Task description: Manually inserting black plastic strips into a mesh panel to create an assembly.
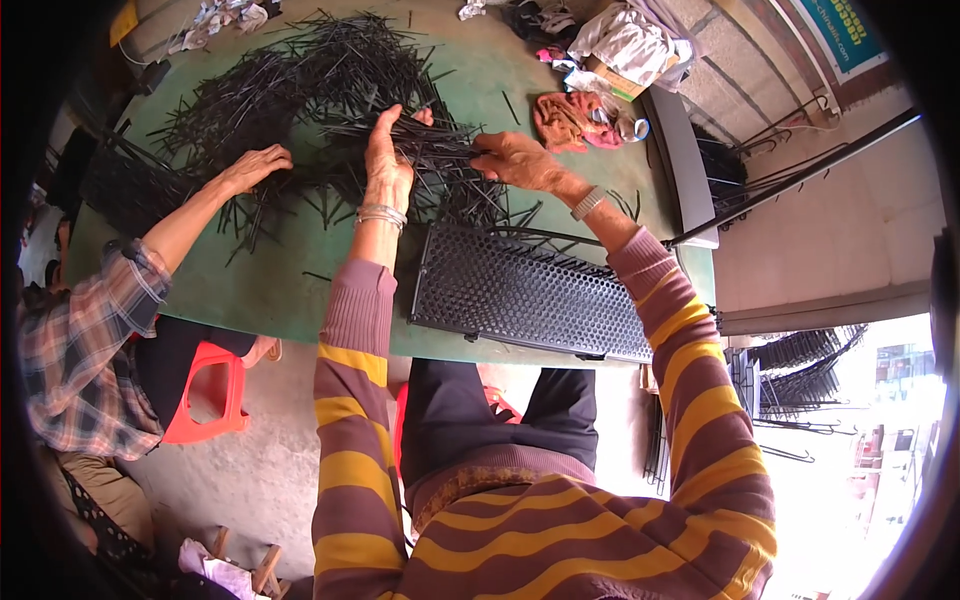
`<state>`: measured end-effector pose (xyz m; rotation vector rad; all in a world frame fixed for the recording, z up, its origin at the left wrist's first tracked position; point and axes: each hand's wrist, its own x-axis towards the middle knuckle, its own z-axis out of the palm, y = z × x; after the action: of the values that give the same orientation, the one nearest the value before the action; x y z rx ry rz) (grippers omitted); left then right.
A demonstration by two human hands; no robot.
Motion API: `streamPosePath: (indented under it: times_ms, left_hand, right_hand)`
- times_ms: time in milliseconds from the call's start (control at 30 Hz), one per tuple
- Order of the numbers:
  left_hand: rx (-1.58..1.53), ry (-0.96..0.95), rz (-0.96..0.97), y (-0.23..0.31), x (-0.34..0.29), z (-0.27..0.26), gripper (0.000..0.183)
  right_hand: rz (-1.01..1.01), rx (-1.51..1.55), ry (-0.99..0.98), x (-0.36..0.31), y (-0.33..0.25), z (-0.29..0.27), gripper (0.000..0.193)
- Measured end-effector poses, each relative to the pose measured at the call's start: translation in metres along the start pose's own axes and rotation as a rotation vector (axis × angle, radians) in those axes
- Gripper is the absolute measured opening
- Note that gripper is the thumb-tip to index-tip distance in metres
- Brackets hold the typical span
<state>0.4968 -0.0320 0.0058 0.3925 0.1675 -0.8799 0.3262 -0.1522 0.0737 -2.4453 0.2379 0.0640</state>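
Observation:
My left hand is wrapped around a loose bundle of thin black sticks, its thumb pointing up and away from me. To its right, my right hand is closed at the right ends of that bundle, fingertips pinched together on the sticks. Both hands are over the far side of the table. A big tangled pile of similar black sticks spreads behind and to the left of them. Nearer to me lies a black tray full of round holes, tilted slightly, below my right forearm.
On the left, a co-worker's hand in a plaid sleeve reaches into the pile on the green table. An orange-brown cloth and crumpled white bags lie at the far right. A red stool stands below the left edge.

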Motion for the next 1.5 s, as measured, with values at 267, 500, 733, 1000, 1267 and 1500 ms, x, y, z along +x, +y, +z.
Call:
streamPosePath:
  times_ms: [267,500,733,1000,1267,1500]
  left_hand:
    - [0.385,-0.01,0.412,0.026,-0.006,0.001,0.032]
    - [1.349,0.174,0.598,0.021,-0.055,-0.046,0.062]
    - [1.399,0.074,0.568,0.01,-0.047,-0.058,0.048]
    - [1.286,-0.002,0.435,0.005,-0.037,-0.057,0.022]
    - [0.611,0.09,0.401,0.01,-0.026,-0.049,0.012]
    - [0.104,0.156,0.014,0.026,0.004,-0.064,0.015]
  right_hand:
    - [0.101,-0.514,-0.097,-0.003,0.039,0.013,0.039]
    - [0.315,-0.748,-0.34,0.014,0.009,0.049,0.085]
    - [0.331,-0.91,-0.498,0.034,0.009,0.068,0.073]
    - [0.342,-0.798,-0.154,0.032,0.043,0.063,0.061]
    - [0.565,-0.61,-0.125,0.039,0.037,0.061,0.051]
    - [0.549,-0.553,0.064,0.042,0.049,0.063,0.043]
